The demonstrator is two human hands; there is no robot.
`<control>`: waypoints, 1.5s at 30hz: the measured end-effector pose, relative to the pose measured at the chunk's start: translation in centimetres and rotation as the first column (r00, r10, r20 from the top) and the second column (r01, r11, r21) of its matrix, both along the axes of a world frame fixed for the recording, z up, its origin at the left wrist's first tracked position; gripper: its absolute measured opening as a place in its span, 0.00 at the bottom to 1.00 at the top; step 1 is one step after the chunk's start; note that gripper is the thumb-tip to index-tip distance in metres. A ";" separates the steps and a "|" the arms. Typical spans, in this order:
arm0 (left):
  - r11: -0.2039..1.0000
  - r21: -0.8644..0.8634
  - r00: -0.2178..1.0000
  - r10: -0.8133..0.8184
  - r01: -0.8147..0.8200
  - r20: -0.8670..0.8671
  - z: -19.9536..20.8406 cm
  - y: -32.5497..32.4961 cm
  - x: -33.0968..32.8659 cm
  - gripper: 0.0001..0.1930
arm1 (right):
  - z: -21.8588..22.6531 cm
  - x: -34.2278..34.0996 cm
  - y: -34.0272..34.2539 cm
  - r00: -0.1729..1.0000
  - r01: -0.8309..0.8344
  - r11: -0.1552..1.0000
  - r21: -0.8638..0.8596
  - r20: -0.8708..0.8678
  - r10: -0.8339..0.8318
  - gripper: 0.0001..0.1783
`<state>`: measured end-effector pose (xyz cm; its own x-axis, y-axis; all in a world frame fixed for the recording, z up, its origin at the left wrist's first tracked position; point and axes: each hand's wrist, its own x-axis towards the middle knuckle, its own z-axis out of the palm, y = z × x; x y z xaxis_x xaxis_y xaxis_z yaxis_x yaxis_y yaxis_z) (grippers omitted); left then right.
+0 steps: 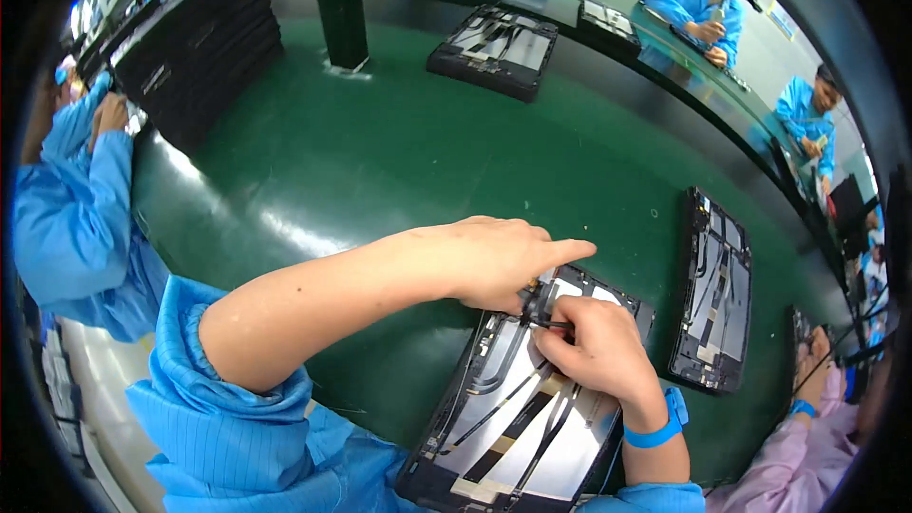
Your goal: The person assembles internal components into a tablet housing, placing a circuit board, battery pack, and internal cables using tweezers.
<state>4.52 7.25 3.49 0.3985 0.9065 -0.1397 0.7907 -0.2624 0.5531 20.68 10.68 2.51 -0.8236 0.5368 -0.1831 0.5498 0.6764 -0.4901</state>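
Observation:
An opened tablet-like device (532, 418) lies tilted on the green bench in front of me, its silvery inner plates, black ribbon cables and dark frame exposed. My left hand (499, 261) reaches across its upper end. The index finger sticks out to the right, while the other fingers curl down around small dark parts they partly hide. Beside it, my right hand (598, 347) is closed in a pinch on a thin black piece (553, 325) above the device; whether that is a cable or a tool tip is unclear. A blue wrist strap (660, 429) circles my right wrist.
Similar opened devices lie on the bench, one at the right (712, 294) and one at the far side (499, 47). A stack of black trays (204, 52) stands far left, near a green post (339, 9). Co-workers sit left, right and beyond the glass shelf (570, 5).

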 end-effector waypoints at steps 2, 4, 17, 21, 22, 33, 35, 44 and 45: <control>0.995 -0.097 0.987 -0.012 -0.004 -0.162 0.8 0.0 0.5 0.37 | 0.4 -0.1 -0.4 1.000 -0.011 1.000 0.009 0.004 0.011 0.10; 0.996 -0.090 0.981 -0.011 -0.007 -0.194 1.0 0.1 0.8 0.38 | 0.2 -0.2 -0.6 0.999 0.037 0.997 0.060 -0.031 -0.036 0.10; 0.989 -0.145 0.936 -0.038 -0.014 -0.351 1.2 0.2 2.0 0.34 | -0.2 4.4 0.8 0.927 0.300 0.951 -0.080 -0.212 -0.310 0.09; 0.997 -0.071 0.915 -0.020 -0.009 -0.403 1.1 -0.1 2.4 0.35 | -1.1 5.7 1.2 0.912 0.334 0.937 -0.107 -0.217 -0.349 0.10; 1.000 -0.025 0.898 -0.010 -0.001 -0.439 1.0 -0.4 2.5 0.35 | -1.2 5.8 1.2 0.906 0.338 0.934 -0.116 -0.230 -0.356 0.10; 0.898 0.035 0.875 0.436 -0.439 -0.211 -0.6 -6.7 8.6 0.30 | -1.7 6.1 1.6 0.935 0.237 0.971 -0.023 -0.267 -0.235 0.12; 0.860 0.050 0.832 0.504 -0.507 -0.229 -0.8 -6.5 9.9 0.31 | -1.6 6.3 1.7 0.936 0.236 0.972 -0.011 -0.267 -0.230 0.12; 0.688 -0.054 0.673 0.685 -0.723 -0.280 -1.6 -5.1 12.5 0.25 | -2.8 6.2 2.1 0.919 0.214 0.977 0.009 -0.341 -0.198 0.12; 0.695 -0.051 0.677 0.679 -0.717 -0.283 -1.3 -5.0 12.6 0.25 | -3.0 6.4 2.1 0.898 0.210 0.977 0.043 -0.403 -0.175 0.13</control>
